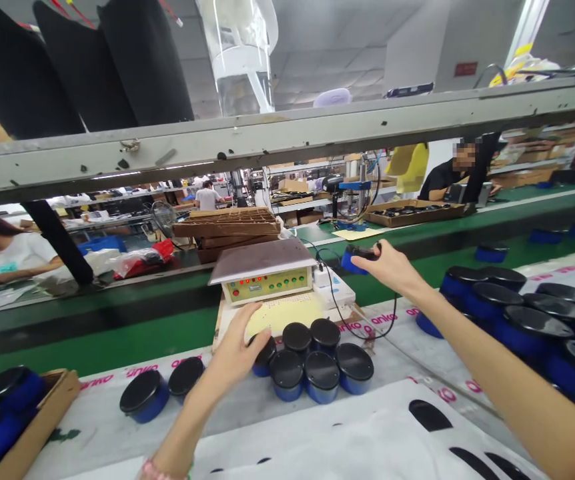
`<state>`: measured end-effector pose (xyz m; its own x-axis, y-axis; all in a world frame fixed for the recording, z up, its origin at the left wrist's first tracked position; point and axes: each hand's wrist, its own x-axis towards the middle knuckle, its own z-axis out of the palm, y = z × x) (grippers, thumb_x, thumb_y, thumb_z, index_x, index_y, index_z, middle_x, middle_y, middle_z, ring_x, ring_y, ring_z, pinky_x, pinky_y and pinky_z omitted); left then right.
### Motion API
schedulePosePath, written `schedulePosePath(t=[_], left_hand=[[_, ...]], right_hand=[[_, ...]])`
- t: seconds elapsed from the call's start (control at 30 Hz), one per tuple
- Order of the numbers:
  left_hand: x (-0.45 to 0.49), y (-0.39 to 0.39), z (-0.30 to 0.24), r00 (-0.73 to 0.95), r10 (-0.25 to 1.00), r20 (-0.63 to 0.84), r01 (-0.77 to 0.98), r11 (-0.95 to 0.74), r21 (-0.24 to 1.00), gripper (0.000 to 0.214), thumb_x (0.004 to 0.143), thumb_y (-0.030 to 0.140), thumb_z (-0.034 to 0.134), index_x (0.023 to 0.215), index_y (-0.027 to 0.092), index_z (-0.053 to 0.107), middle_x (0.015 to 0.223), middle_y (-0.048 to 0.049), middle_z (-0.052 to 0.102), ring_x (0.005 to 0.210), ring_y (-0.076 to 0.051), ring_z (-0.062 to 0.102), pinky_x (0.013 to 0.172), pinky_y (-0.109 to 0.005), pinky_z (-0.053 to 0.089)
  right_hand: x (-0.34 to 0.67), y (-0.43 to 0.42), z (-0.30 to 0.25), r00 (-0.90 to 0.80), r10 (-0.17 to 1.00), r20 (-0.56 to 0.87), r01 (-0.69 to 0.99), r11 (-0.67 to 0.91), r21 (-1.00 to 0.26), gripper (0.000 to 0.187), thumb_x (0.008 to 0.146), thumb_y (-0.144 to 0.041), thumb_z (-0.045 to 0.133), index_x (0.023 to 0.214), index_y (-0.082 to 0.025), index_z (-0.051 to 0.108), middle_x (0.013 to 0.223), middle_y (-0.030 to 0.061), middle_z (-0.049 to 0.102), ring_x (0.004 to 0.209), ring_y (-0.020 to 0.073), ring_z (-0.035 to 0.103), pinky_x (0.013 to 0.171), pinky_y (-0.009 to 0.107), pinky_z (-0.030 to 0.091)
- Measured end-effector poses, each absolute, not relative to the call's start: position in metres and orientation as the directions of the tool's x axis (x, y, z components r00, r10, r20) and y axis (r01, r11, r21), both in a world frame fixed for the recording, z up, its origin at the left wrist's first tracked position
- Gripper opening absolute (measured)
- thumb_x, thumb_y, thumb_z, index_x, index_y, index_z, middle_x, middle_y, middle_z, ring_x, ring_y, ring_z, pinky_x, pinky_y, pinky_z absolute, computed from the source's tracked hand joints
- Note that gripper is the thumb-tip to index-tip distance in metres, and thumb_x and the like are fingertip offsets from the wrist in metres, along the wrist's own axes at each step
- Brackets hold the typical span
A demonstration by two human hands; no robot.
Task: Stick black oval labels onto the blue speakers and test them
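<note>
My right hand is raised over the green belt, fingers wrapped round a blue round canister with a black top. My left hand has its fingers apart, with the thumb over the edge of another canister; whether it touches that one I cannot tell. Beside it stands a cluster of similar black-topped canisters, upright on the bench. Behind them sits a control box with red digits and green buttons, and a yellow perforated board lies in front of it.
Many more canisters stand at the right, and others fill a cardboard box at the left. A black cable loops beneath my right hand. A metal shelf spans overhead. People sit across the green belt.
</note>
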<state>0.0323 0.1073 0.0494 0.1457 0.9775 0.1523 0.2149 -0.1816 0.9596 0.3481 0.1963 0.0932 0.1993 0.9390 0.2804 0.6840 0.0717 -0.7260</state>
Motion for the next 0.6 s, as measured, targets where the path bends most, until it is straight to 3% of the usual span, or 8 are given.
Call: schedulePosePath(t=[0.07,0.13,0.2,0.27,0.37,0.43,0.6], left_hand=[[0.052,0.091,0.062,0.18,0.974,0.134,0.018,-0.139,0.99,0.047,0.088,0.047,0.054,0.13,0.026,0.049,0.144,-0.0079,0.041,0.128,-0.023,0.044,0.107,-0.037,0.035],[0.073,0.069,0.075,0.327,0.944,0.038,-0.29,0.062,0.955,0.052,0.093,0.054,0.039,0.134,0.025,0.046,0.135,-0.0121,0.051,0.11,-0.022,0.058,0.095,-0.038,0.047],[0.087,0.049,0.084,0.505,0.863,-0.025,-0.494,0.313,0.811,0.055,0.095,0.055,0.028,0.132,0.019,0.049,0.127,-0.0154,0.058,0.099,-0.021,0.064,0.085,-0.037,0.052],[0.091,0.038,0.09,0.6,0.798,-0.053,-0.538,0.452,0.712,0.055,0.097,0.051,0.026,0.124,0.014,0.058,0.119,-0.0161,0.064,0.094,-0.02,0.066,0.083,-0.035,0.054],[0.085,0.035,0.091,0.554,0.826,-0.101,-0.581,0.471,0.664,0.046,0.095,0.047,0.042,0.112,0.012,0.066,0.11,-0.0137,0.069,0.09,-0.02,0.068,0.087,-0.036,0.053],[0.079,0.038,0.089,0.467,0.877,-0.115,-0.611,0.414,0.674,0.035,0.089,0.041,0.058,0.107,0.013,0.068,0.107,-0.0107,0.071,0.09,-0.02,0.068,0.088,-0.037,0.053],[0.077,0.036,0.084,0.425,0.905,-0.03,-0.565,0.291,0.772,0.034,0.074,0.04,0.075,0.096,0.014,0.069,0.091,-0.0069,0.073,0.092,-0.022,0.067,0.082,-0.028,0.053]], right_hand=[[0.333,0.161,0.099,0.016,0.947,0.322,0.605,0.247,-0.757,0.047,0.072,-0.063,0.06,0.083,-0.022,0.041,0.098,0.0057,0.062,0.083,0.0208,0.059,0.067,0.033,0.049],[0.311,0.122,0.101,-0.175,0.923,0.343,0.506,0.383,-0.773,0.059,0.06,-0.073,0.058,0.077,-0.024,0.03,0.095,0.0029,0.061,0.08,0.0197,0.058,0.062,0.029,0.049],[0.29,0.086,0.103,-0.416,0.838,0.354,0.376,0.513,-0.772,0.052,0.065,-0.064,0.059,0.076,-0.025,0.027,0.086,0.0006,0.058,0.072,0.0161,0.055,0.055,0.025,0.046],[0.276,0.06,0.109,-0.502,0.773,0.388,0.423,0.611,-0.669,0.037,0.075,-0.046,0.06,0.077,-0.025,0.03,0.074,-0.0026,0.052,0.061,0.0129,0.049,0.051,0.023,0.041],[0.272,0.036,0.119,-0.486,0.713,0.505,0.566,0.697,-0.439,0.015,0.09,-0.031,0.042,0.078,-0.024,0.037,0.064,-0.0035,0.05,0.052,0.0131,0.046,0.05,0.026,0.037],[0.273,0.025,0.123,-0.51,0.657,0.556,0.58,0.74,-0.341,0.023,0.097,-0.025,0.027,0.08,-0.024,0.042,0.065,-0.0015,0.056,0.053,0.0146,0.051,0.052,0.027,0.037],[0.269,0.009,0.116,-0.599,0.571,0.561,0.595,0.787,-0.165,0.021,0.099,-0.023,0.036,0.087,-0.023,0.052,0.074,-0.0022,0.063,0.059,0.0146,0.056,0.052,0.028,0.036]])
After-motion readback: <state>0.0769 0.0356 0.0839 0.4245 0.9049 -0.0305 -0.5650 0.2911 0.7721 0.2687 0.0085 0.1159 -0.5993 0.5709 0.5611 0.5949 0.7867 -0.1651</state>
